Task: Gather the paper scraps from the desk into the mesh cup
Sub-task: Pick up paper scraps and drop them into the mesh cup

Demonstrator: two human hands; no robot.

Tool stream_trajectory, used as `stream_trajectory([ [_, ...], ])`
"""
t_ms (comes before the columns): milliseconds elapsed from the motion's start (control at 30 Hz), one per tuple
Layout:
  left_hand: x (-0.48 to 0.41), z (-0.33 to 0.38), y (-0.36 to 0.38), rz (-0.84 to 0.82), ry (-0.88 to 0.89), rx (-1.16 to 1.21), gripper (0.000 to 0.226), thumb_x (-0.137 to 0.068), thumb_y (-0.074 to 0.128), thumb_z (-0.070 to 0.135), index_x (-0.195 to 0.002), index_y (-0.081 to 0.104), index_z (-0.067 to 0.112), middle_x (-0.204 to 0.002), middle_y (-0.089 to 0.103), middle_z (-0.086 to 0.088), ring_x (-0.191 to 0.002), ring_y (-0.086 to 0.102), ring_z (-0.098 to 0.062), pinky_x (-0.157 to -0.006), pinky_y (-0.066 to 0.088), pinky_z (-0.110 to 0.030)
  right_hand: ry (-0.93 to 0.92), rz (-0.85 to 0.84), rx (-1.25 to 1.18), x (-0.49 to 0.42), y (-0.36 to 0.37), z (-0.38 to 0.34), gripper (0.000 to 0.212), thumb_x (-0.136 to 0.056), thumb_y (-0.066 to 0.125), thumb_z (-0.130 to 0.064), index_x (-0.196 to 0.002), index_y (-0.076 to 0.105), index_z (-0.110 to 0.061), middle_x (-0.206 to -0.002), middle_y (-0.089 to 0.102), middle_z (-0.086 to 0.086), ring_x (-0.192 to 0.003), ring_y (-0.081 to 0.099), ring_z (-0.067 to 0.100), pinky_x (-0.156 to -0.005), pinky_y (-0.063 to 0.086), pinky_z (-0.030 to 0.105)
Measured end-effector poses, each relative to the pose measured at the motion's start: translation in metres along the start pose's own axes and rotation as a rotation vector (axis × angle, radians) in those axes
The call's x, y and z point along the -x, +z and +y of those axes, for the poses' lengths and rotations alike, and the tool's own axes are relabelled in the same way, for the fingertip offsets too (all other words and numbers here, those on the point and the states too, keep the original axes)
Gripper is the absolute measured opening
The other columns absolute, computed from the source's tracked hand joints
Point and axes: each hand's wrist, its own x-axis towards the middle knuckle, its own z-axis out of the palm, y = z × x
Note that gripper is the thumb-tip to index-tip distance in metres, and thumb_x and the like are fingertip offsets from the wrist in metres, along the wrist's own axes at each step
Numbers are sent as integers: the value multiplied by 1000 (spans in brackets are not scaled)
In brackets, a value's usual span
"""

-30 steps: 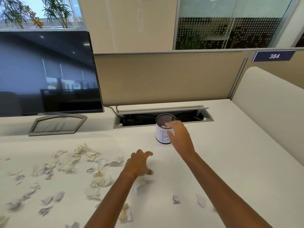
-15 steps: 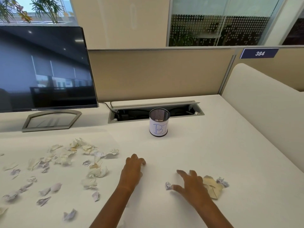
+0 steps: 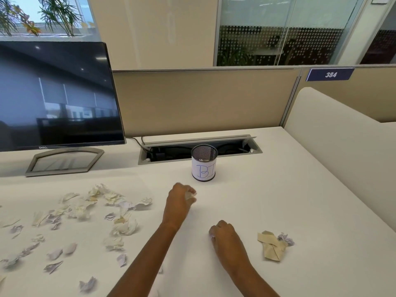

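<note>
A black mesh cup (image 3: 204, 162) with a white label marked "BI" stands upright near the cable tray, some paper inside. My left hand (image 3: 179, 200) is raised just short of the cup and grips a crumpled white scrap (image 3: 190, 195). My right hand (image 3: 225, 236) rests on the desk nearer me, fingers curled round a small pale scrap (image 3: 212, 235). Several crumpled scraps (image 3: 102, 206) lie spread over the left half of the desk. A tan folded scrap (image 3: 271, 246) and a small purple-white one (image 3: 286, 239) lie right of my right hand.
A Dell monitor (image 3: 55, 97) on a grey stand fills the back left. An open cable tray (image 3: 199, 146) runs behind the cup. A beige partition (image 3: 203, 99) closes the back and a cream divider (image 3: 342, 133) the right side.
My right hand came back from the cup to the near desk and closed on a small scrap. My left hand picked up a scrap and moved forward toward the cup.
</note>
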Motion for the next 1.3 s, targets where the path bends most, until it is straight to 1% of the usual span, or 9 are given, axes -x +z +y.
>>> stream_trajectory([
  [100, -24, 26, -5, 78, 59, 86, 19, -82, 63, 3, -100, 66, 1, -109, 59, -16, -87, 50, -13, -63, 34, -6, -1, 28, -91, -15, -8, 7, 28, -94, 36, -7, -110, 58, -12, -115, 56, 5, -107, 53, 16, -85, 41, 22],
  [267, -69, 65, -8, 135, 108, 169, 17, -82, 60, 2, -97, 68, 0, -103, 60, -13, -85, 56, -20, -57, 34, -10, 80, 114, -305, -39, -33, 10, 23, -90, 49, -7, -103, 67, -7, -107, 66, 8, -98, 63, 16, -76, 41, 15],
  [400, -100, 73, -1, 95, 80, 108, 23, -84, 63, 9, -106, 64, 1, -120, 56, -17, -108, 55, -27, -82, 37, -22, 109, 223, -452, -56, -52, 14, 16, -86, 57, -2, -95, 70, -2, -101, 70, 12, -89, 66, 20, -72, 42, 15],
  [533, -113, 72, 5, 25, 62, 80, 38, -93, 54, 18, -128, 52, 3, -136, 49, -17, -125, 48, -27, -104, 36, -31, 96, 335, -503, -74, -77, 13, 17, -85, 57, 0, -95, 70, 1, -102, 71, 15, -89, 67, 24, -75, 46, 20],
  [633, -111, 66, 6, 56, 95, 115, 39, -100, 39, 15, -138, 42, 6, -142, 46, -14, -132, 44, -26, -109, 32, -32, 56, 424, -506, -94, -96, 5, 18, -86, 56, -1, -97, 70, 2, -101, 71, 17, -89, 66, 26, -77, 48, 25],
  [800, -96, 50, 10, 161, 110, 220, 41, -101, 29, 9, -142, 36, 8, -148, 39, -8, -138, 35, -19, -109, 25, -20, 2, 508, -548, -132, -116, -15, 19, -88, 55, -3, -101, 68, 2, -101, 71, 17, -91, 65, 26, -77, 46, 24],
  [967, -66, 34, 25, 179, 97, 222, 43, -98, 32, 1, -140, 36, 10, -146, 40, -8, -134, 38, -19, -99, 24, -10, 34, 410, -599, -162, -118, -28, 24, -87, 57, -3, -107, 62, 9, -110, 67, 24, -103, 63, 34, -93, 49, 36],
  [1100, -35, 22, 40, 83, 104, 125, 42, -96, 39, 3, -137, 38, 8, -142, 43, -9, -131, 40, -19, -99, 24, -9, 48, 340, -586, -157, -111, -14, 33, -87, 58, -4, -120, 58, 1, -125, 60, 18, -113, 58, 30, -99, 43, 33],
  [1300, -2, 9, 63, -191, 3, -211, 47, -97, 42, 25, -142, 30, 17, -141, 38, -6, -130, 38, -21, -107, 32, -32, 149, 269, -477, -100, -96, 50, 27, -86, 61, -5, -113, 63, -2, -124, 60, 15, -116, 55, 27, -99, 39, 28],
])
